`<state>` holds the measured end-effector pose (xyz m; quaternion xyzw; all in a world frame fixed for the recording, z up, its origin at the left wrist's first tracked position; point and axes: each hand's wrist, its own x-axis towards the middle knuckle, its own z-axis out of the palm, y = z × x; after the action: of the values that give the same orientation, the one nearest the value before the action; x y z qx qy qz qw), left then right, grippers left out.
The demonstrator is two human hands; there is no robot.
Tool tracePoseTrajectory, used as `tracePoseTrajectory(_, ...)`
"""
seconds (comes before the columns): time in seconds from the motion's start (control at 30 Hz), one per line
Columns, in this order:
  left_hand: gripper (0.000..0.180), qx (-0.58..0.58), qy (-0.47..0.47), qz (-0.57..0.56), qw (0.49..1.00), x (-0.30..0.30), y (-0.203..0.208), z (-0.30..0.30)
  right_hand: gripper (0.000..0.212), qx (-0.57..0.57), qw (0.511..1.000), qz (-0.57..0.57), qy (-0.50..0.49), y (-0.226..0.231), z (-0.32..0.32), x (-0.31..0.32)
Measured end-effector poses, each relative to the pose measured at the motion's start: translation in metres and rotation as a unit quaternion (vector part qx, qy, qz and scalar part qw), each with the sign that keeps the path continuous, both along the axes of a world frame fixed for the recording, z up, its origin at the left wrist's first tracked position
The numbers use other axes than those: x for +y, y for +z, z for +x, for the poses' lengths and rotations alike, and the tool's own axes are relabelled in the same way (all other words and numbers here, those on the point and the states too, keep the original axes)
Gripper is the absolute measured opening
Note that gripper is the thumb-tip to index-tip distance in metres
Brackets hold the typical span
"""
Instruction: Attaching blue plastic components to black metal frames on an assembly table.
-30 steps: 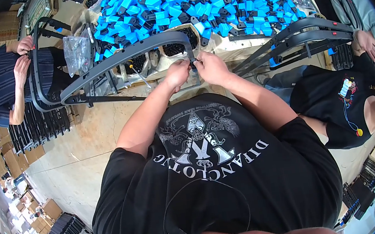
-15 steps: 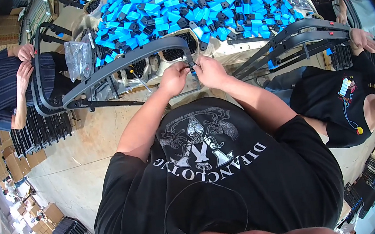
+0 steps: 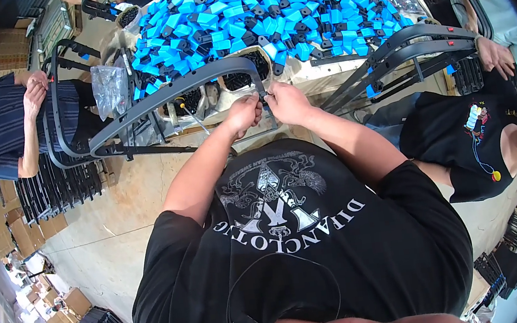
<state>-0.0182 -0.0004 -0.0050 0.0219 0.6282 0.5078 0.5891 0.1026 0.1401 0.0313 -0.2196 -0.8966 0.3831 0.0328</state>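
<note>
A black tubular frame (image 3: 166, 94) with a rounded corner reaches across in front of me, its near bar bending down toward my hands. My right hand (image 3: 289, 103) is closed, thumb and fingertips pinching the down-turned bar of that frame. Just left of the bar, my left hand (image 3: 244, 115) is closed with the fingers curled in. What it holds, if anything, is hidden. Behind the frame corner stands an open bag of small black parts (image 3: 241, 73). A screwdriver with a yellow handle (image 3: 182, 104) leans at a second bag, left of my left hand.
A large heap of blue and black plastic pieces (image 3: 267, 18) covers the table. More black frames (image 3: 412, 46) stand at the right, beside a co-worker in black (image 3: 462, 136). Another co-worker (image 3: 3, 134) stands left. A clear plastic bag (image 3: 109, 89) hangs at the table's left.
My left hand has drawn slightly down from the bar and its fingers have curled in. A small blue bit between my hands no longer shows. My right hand has shifted slightly left.
</note>
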Motion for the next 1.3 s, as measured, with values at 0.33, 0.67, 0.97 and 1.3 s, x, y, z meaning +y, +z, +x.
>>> tracePoseTrajectory(0.33,0.031,0.480,-0.143,0.076,0.862,-0.008,-0.003,-0.020,0.025,0.009,0.999,-0.032,-0.010,-0.011,0.006,0.006)
tracePoseTrajectory(0.67,0.042,0.777,-0.024,-0.123,0.617,0.054,0.039,-0.152,0.035,0.005,0.973,-0.186,-0.137,-0.048,0.113,0.010)
tracePoseTrajectory(0.97,0.031,0.778,0.044,0.094,0.620,-0.012,0.066,-0.128,0.028,-0.118,0.883,-0.344,-0.296,-0.071,0.182,-0.004)
tracePoseTrajectory(1.3,0.039,0.408,0.029,-0.049,0.911,-0.111,0.093,-0.005,0.046,0.006,0.933,-0.360,-0.004,0.027,0.030,-0.068)
